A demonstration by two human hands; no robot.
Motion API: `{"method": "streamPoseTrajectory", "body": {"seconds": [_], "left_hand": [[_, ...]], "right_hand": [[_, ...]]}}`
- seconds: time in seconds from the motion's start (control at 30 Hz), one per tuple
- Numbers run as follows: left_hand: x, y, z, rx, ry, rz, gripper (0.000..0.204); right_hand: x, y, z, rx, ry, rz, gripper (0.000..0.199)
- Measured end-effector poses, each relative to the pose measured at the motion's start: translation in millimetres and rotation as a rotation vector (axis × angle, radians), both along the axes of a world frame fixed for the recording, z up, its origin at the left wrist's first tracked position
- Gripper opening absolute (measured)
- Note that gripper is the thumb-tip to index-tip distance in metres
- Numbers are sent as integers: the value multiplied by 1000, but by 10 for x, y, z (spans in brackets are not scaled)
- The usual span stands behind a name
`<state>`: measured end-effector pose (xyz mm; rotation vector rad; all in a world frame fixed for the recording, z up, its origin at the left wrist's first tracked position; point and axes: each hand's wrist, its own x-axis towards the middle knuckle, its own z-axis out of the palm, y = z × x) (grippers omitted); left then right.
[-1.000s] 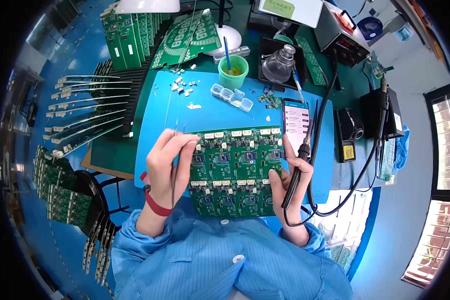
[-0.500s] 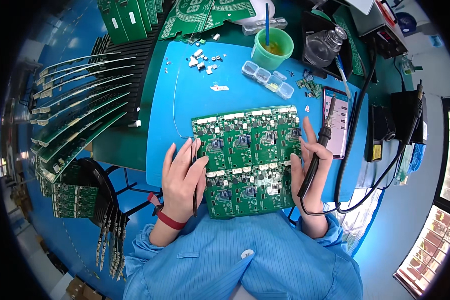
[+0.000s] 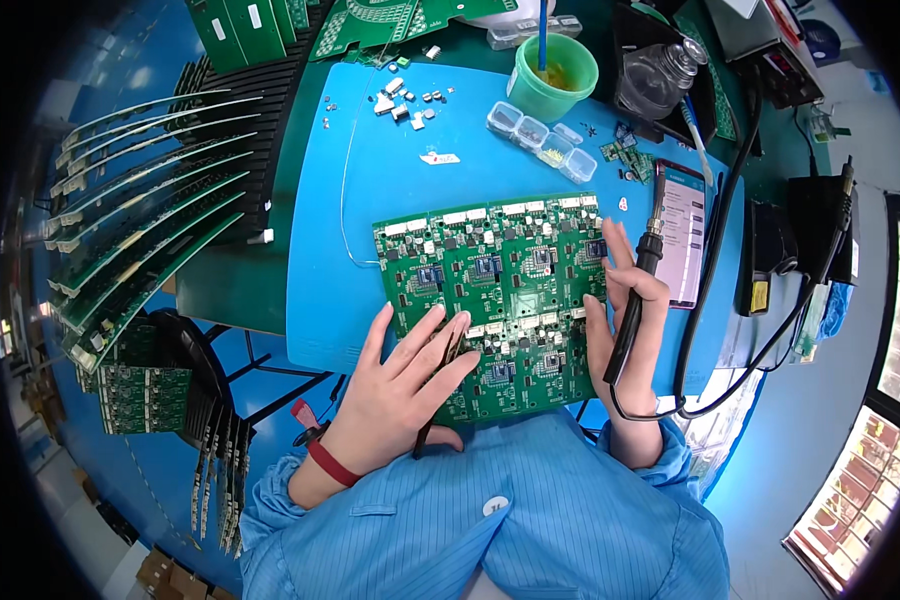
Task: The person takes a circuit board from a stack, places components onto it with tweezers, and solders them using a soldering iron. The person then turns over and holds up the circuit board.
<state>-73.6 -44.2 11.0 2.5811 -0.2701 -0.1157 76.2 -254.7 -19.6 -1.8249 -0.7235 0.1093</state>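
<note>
A green panel of circuit boards (image 3: pixel 515 290) with white connectors and dark chips lies tilted on the blue mat, its near edge close to my blue clothing. My left hand (image 3: pixel 400 380) reaches over the panel's near left part, fingertips on or just above it. Dark tweezers (image 3: pixel 454 350) run between its fingers; their tips are hard to make out. My right hand (image 3: pixel 630 330) rests at the panel's right edge, thumb against the border. Between its fingers sits a black soldering iron (image 3: pixel 632 325), tip pointing away toward the phone. A thin solder wire (image 3: pixel 344 190) curves over the mat left of the panel.
Past the panel are loose white parts (image 3: pixel 395 100), a clear compartment box (image 3: pixel 540 142), a green cup (image 3: pixel 552 85) and a glass bottle (image 3: pixel 655 80). A phone (image 3: pixel 682 235) lies right, beside the iron's black cable (image 3: pixel 730 180). Racked circuit boards (image 3: pixel 150 210) stand left.
My left hand has moved right and nearer, from the panel's left edge to over its near left part, tweezers along. The panel has turned slightly. My right hand keeps the iron.
</note>
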Motion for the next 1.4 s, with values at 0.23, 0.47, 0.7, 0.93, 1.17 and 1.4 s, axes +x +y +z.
{"method": "streamPoseTrajectory", "body": {"seconds": [0.23,0.47,0.7,0.93,1.17,1.4], "left_hand": [[-20,-67,2,23,-23,-4,69],[58,73,445,-135,-96,1,62],[171,170,582,-249,-275,92,55],[210,203,613,-293,-283,101,54],[132,145,680,-291,-281,133,48],[-214,-104,603,-252,-377,29,34]], "right_hand": [[-38,-18,108,-105,-139,15,40],[-71,-321,367,239,93,135,67],[-126,-555,474,125,-148,49,73],[-171,-476,526,184,-157,75,53],[-237,-458,543,278,-10,35,45],[-270,-483,371,470,150,-33,29]]}}
